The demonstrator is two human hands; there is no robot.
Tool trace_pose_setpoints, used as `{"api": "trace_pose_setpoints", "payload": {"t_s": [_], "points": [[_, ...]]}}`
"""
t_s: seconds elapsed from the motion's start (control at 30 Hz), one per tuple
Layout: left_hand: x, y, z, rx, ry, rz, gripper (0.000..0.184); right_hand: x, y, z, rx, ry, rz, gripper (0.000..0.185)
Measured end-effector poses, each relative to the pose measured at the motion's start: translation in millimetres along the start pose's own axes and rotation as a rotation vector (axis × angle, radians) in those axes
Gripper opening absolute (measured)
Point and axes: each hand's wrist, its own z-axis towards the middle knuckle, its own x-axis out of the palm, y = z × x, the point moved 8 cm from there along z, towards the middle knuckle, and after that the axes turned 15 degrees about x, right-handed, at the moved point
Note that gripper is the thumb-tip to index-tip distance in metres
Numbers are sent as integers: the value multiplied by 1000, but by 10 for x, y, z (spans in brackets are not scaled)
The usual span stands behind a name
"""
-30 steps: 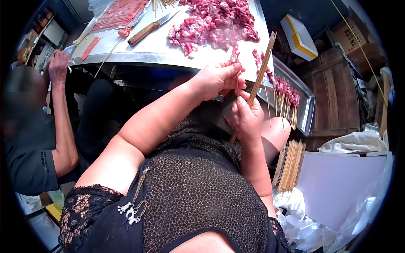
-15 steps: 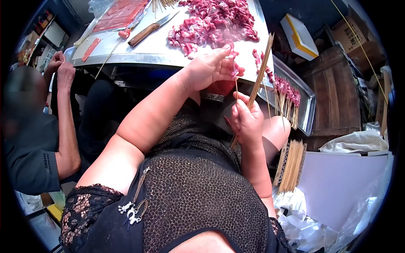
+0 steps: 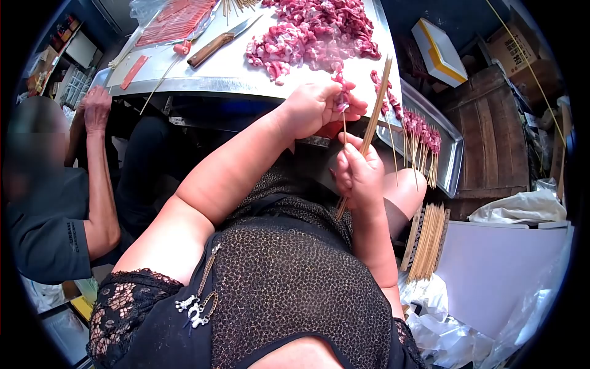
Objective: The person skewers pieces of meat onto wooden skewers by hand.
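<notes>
My left hand point(image 3: 316, 107) is at the front edge of the table, its fingers closed around pieces of raw meat point(image 3: 342, 97) at the top of an upright bamboo skewer point(image 3: 345, 126). Below it, my right hand point(image 3: 361, 175) pinches the lower part of that skewer. The same right hand also grips a bundle of bare bamboo skewers point(image 3: 376, 114), which slants up past the table edge. A large pile of cut raw meat point(image 3: 313, 40) lies on the table just beyond my left hand.
Finished meat skewers point(image 3: 421, 132) rest on a metal tray point(image 3: 453, 166) at the right. A knife point(image 3: 212, 49) and packaged red strips point(image 3: 175, 24) lie on the white table point(image 3: 246, 86). More bare skewers point(image 3: 428, 243) stand by my right knee. A co-worker point(image 3: 49, 197) sits at the left.
The fingers of my left hand have shifted slightly right and down around the meat. The bundle's top has tipped a little left. The co-worker's hands have come lower.
</notes>
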Motion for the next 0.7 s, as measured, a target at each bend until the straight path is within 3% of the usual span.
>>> {"api": "trace_pose_setpoints", "payload": {"t_s": [0.1,0.13,0.23,0.3,0.53,0.6,0.7], "points": [[43,51,-43,-134,-9,47,44,-111,161,-40,-118,-71,-49,22],[1,37,-47,-123,-44,121,54,-156,228,-79,-169,-101,-103,23],[-55,12,-60,-133,-49,55,60,-234,346,-188,-244,-170,-195,25],[-108,16,-66,-114,-114,65,58,-313,368,-238,-263,-266,-215,24],[-161,-42,-11,-6,-94,119,42,-322,321,-223,-251,-257,-255,27],[-221,-49,-57,-87,-133,283,34,-315,324,-225,-272,-257,-264,27],[-208,-254,-94,-12,-112,450,26,-333,325,-236,-295,-247,-267,27]]}}
